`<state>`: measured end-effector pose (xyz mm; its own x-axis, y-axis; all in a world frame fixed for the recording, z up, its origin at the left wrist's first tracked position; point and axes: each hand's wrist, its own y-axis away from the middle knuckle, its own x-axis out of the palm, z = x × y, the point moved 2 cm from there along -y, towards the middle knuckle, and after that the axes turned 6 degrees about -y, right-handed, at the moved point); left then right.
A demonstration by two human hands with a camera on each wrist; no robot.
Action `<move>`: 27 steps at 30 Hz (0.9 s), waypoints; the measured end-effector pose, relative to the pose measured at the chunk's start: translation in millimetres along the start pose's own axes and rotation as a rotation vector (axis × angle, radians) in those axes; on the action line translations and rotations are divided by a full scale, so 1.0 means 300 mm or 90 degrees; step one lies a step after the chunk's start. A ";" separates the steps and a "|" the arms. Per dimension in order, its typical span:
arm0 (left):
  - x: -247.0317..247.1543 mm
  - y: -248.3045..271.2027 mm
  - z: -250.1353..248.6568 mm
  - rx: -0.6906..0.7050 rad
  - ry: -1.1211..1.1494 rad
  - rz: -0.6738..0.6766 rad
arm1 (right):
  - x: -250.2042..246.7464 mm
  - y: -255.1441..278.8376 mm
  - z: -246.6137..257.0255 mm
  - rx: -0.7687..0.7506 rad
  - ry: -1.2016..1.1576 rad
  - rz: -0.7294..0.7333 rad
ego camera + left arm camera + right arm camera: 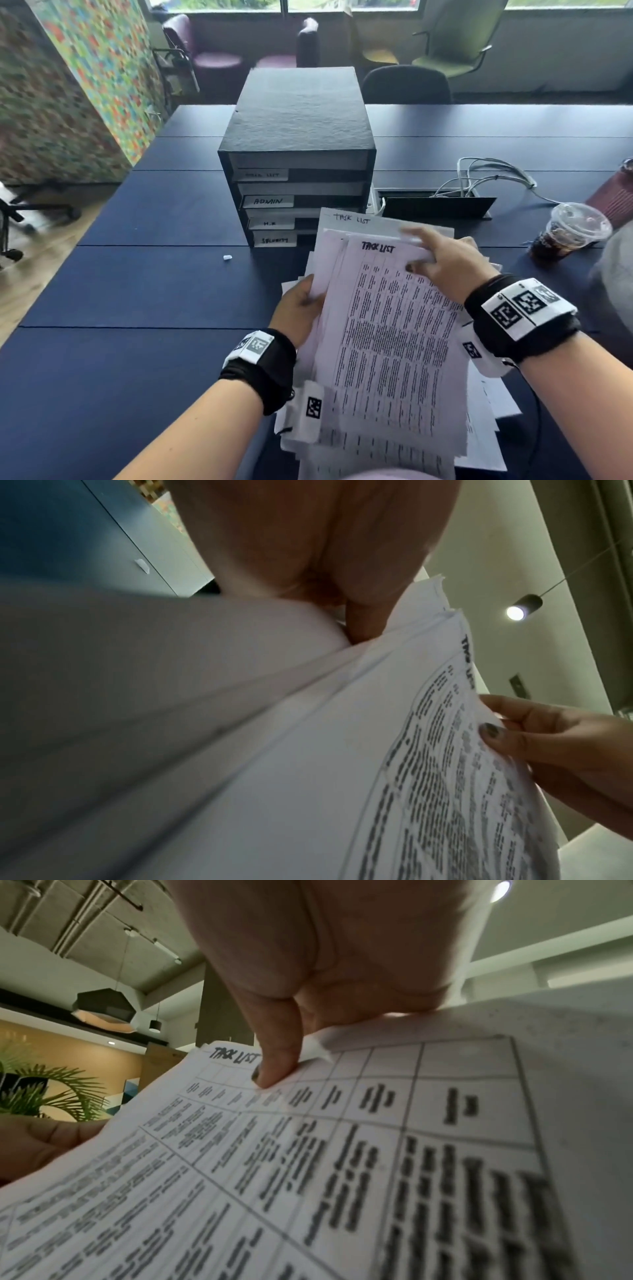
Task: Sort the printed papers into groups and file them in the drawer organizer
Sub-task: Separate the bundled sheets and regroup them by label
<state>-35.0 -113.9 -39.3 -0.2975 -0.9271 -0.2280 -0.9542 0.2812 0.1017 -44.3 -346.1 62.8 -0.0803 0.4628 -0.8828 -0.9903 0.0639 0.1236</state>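
A thick stack of printed papers (387, 329) is held tilted above the dark blue table (137, 291), its top sheet headed "TASK LIST". My left hand (301, 305) grips the stack's left edge (308, 723). My right hand (442, 260) pinches the top sheets near their upper right corner, thumb on the printed face (270, 1069). Straight ahead stands the black drawer organizer (298, 154), its stacked drawers labelled with handwritten tags, among them "ADMIN" (268, 201). Its lower right part is hidden behind the papers.
More loose sheets (486, 435) lie under the stack at the near edge. An iced drink in a plastic cup (568, 233) stands at the right, beside a cable box with white cords (479, 181). A small white scrap (227, 257) lies on the table. Chairs stand behind.
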 end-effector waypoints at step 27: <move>0.025 -0.024 0.103 -0.103 -0.034 0.192 | 0.119 -0.139 -0.106 -0.011 -0.041 0.062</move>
<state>-31.2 -115.1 -71.7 -0.5705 -0.7927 -0.2148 -0.8074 0.4934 0.3235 -9.4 -360.3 11.7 -0.1695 0.5222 -0.8358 -0.9799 0.0010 0.1994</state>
